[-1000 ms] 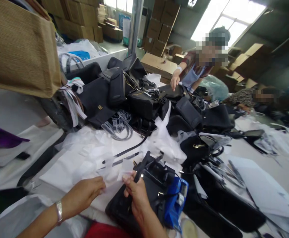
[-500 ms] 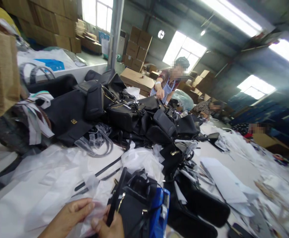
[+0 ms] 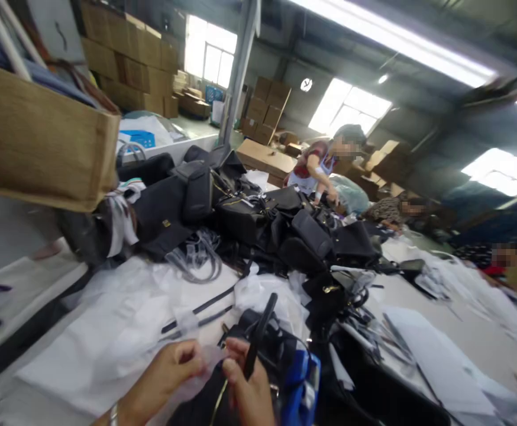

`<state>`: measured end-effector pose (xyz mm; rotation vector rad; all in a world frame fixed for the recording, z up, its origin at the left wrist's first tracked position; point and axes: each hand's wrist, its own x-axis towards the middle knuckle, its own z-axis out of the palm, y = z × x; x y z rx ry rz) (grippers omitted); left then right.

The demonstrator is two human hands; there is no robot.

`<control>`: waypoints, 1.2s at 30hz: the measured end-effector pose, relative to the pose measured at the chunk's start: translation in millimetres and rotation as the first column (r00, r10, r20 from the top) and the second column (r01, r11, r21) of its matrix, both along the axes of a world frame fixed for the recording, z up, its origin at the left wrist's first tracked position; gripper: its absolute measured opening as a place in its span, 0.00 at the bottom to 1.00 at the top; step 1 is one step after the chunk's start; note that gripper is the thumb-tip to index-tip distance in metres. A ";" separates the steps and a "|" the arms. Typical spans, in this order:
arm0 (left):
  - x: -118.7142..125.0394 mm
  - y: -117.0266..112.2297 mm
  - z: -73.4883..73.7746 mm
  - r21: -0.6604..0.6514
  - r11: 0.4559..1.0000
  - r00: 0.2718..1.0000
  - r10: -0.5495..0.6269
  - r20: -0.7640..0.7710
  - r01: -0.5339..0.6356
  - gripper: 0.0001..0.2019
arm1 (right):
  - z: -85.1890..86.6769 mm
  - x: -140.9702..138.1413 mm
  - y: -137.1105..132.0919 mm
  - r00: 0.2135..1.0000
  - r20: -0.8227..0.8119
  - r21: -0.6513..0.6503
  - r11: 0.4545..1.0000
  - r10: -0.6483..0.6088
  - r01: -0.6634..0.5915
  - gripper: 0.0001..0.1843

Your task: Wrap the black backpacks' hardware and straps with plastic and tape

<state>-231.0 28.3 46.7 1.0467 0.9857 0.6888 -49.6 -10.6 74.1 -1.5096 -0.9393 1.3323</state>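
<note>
My left hand (image 3: 170, 370) is closed, pinching a thin translucent plastic sheet (image 3: 209, 360) that hangs down below it. Close by on the right, my right hand (image 3: 253, 384) is closed round a black strap (image 3: 262, 325), which points upward out of the grip. Its thumb and fingertips also meet the edge of the plastic sheet. Under both hands lies a black bag (image 3: 205, 408) with a gold zip, partly hidden by them. A blue packet (image 3: 303, 384) is beside that bag, to the right of my right hand.
Black handbags (image 3: 241, 219) are heaped across the table's far side. White wrapping sheets (image 3: 90, 337) cover the left, and white papers (image 3: 436, 355) lie on the right. A brown woven bag (image 3: 41, 136) juts in at upper left. A co-worker (image 3: 314, 165) leans over the heap.
The view has shifted left, and more of the woven bag shows. My hands have risen with the plastic sheet and the strap. The co-worker's arm has moved right over the heap.
</note>
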 end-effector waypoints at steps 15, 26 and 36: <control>15.3 -19.3 17.5 -0.004 1.000 0.998 -0.018 0.061 0.019 0.15 | 8.0 2.1 -18.3 0.978 0.193 0.112 0.988 0.082 -0.105 0.20; -2.2 -10.2 10.4 -0.130 0.980 0.987 -0.137 0.089 0.148 0.15 | 45.0 59.4 -48.6 0.846 0.502 0.086 0.963 0.180 -0.256 0.18; -3.3 -5.6 7.4 -0.181 0.971 0.986 -0.139 0.097 0.155 0.14 | 48.1 83.6 -58.0 0.755 0.498 -0.066 0.887 0.426 -0.457 0.16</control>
